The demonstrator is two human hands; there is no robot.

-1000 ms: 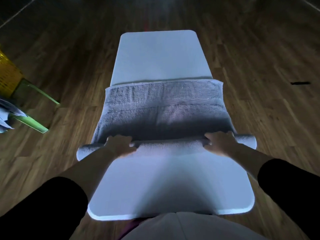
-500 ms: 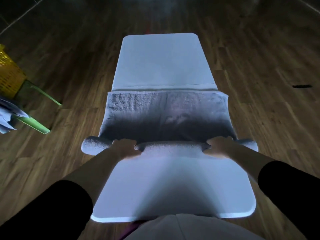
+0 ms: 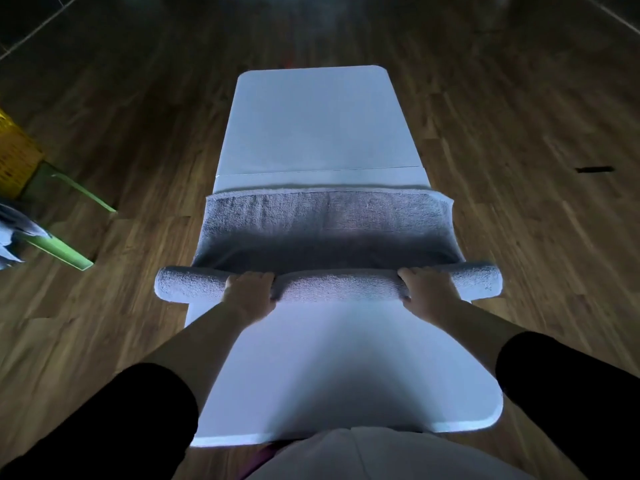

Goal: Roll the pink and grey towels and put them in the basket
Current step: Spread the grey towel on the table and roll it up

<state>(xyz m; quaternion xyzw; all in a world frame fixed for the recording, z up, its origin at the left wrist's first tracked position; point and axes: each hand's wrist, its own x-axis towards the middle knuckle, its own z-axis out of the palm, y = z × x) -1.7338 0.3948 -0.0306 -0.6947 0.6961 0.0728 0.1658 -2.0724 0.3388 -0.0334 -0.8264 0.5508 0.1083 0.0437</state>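
A grey towel lies across the middle of a long white table. Its near part is wound into a thick roll that sticks out past both table sides. My left hand grips the roll left of centre, fingers curled over its top. My right hand grips it right of centre the same way. The flat part of the towel stretches away from the roll to a far hem. A yellow basket shows at the left edge. No pink towel is in view.
Dark wood floor surrounds the table. A green stand with pale cloth on it sits at the left, by the basket. A small dark object lies on the floor at right.
Both hands have rolled the towel further away from me. The roll has grown thicker and the flat part shorter.
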